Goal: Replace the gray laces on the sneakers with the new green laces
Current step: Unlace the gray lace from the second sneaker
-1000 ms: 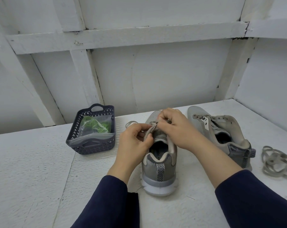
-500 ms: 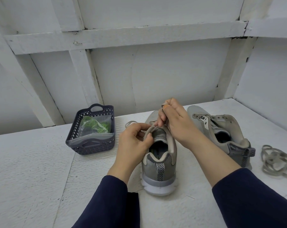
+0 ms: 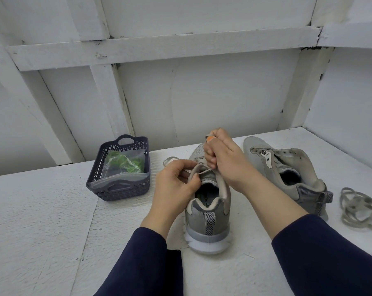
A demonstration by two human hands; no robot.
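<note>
Insole point(image 3: 204, 196) print reads "RY FO", rest hidden. Gray sneaker point(image 3: 206, 223), heel twd person, white sole; left hand point(image 3: 174, 184) grips it by eyelets, right hand point(image 3: 223, 159) pinches gray lace point(image 3: 204, 171) taut.

left hand point(image 3: 174, 185): sneaker point(image 3: 208, 218); right hand point(image 3: 224, 161): lace point(image 3: 204, 172)

Loose gray lace point(image 3: 354, 211) cut off at rt edge; insole print point(image 3: 206, 202) partly hidden.

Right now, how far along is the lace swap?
Done: the right-hand sneaker is unlaced, its old gray lace beside it. In hand: the left hand grips the middle sneaker while the right hand pulls its lace out. Left: green laces sit bagged in the basket.
</note>
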